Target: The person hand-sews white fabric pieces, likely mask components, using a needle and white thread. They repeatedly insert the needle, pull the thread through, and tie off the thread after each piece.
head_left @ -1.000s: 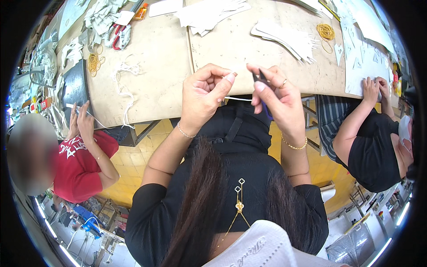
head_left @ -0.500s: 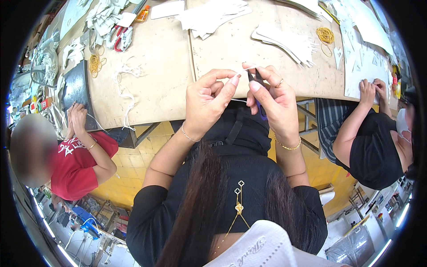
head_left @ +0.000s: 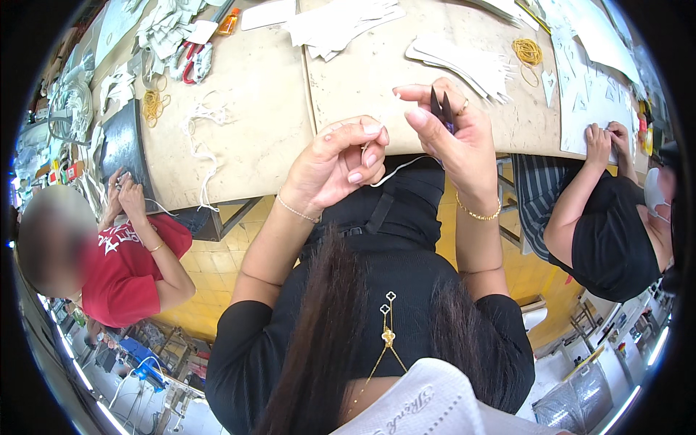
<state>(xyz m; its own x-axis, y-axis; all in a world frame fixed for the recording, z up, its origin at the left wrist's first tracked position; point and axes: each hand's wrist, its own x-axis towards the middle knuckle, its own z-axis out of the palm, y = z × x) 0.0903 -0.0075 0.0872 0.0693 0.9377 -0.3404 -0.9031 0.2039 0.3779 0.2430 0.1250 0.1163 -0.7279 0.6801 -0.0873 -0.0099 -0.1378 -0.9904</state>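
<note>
My left hand (head_left: 341, 156) is closed near the front edge of the table, thumb against the fingers, on a thin white cord (head_left: 397, 171). Most of what it grips is hidden by the fingers; the cord shows below them and curves toward my right hand. My right hand (head_left: 460, 138) is raised beside it, holding a pair of thread snips (head_left: 441, 109) in the palm. Their dark blades point up and stand apart, and the purple handle is mostly covered. A tiny white bit shows at my right index fingertip.
Flat white pieces (head_left: 464, 69) lie in a stack beyond my hands, with a bundle of rubber bands (head_left: 527, 52) to their right. White strips (head_left: 206, 163) and red-handled pliers (head_left: 190, 61) lie on the left. A person in red (head_left: 134, 268) and one in black (head_left: 612, 232) work on either side.
My hands have moved apart: the left dropped a little, and the right shifted right. The snips' blades have come away from the cord between my hands.
</note>
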